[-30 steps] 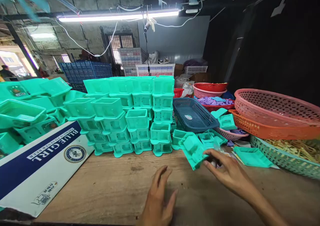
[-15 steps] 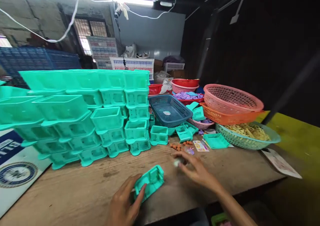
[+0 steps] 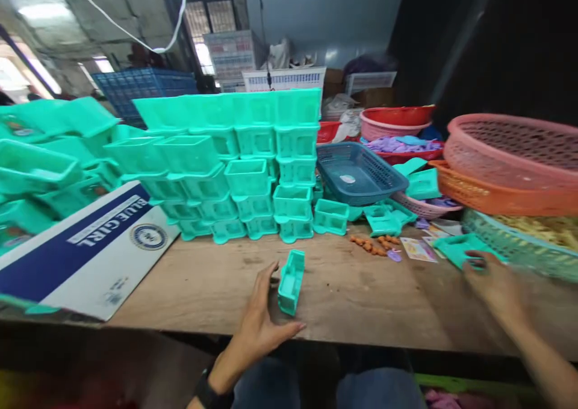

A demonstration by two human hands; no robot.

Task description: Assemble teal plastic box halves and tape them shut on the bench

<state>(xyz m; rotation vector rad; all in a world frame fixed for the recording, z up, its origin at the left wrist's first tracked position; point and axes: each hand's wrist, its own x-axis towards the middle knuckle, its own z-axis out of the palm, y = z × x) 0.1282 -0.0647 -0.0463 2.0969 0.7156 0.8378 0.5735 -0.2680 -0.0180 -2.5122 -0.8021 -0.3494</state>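
My left hand (image 3: 261, 312) is open, its thumb and fingers spread around the near left side of a small green plastic box (image 3: 291, 282). The box sits on the wooden table, and I see a gap between it and the thumb. Far to the right, my right hand (image 3: 494, 285) is blurred, with bent fingers at the front edge of a flat green plastic piece (image 3: 467, 247). Whether the fingers grip that piece cannot be made out. Left of it lie a printed card (image 3: 419, 249), several small brown pieces (image 3: 372, 245) and a small purple piece (image 3: 394, 255).
Stacked green boxes (image 3: 253, 177) form a wall behind the left hand. A white and blue carton (image 3: 112, 249) leans at the left. Toward the back right are a dark blue basket (image 3: 361, 171), a pink basket (image 3: 510, 150) and a pale green basket (image 3: 501, 240).
My right hand has moved right, from the bare tabletop to the flat green piece. My left hand has opened away from the small box, which now stands turned on the table. The view has shifted.
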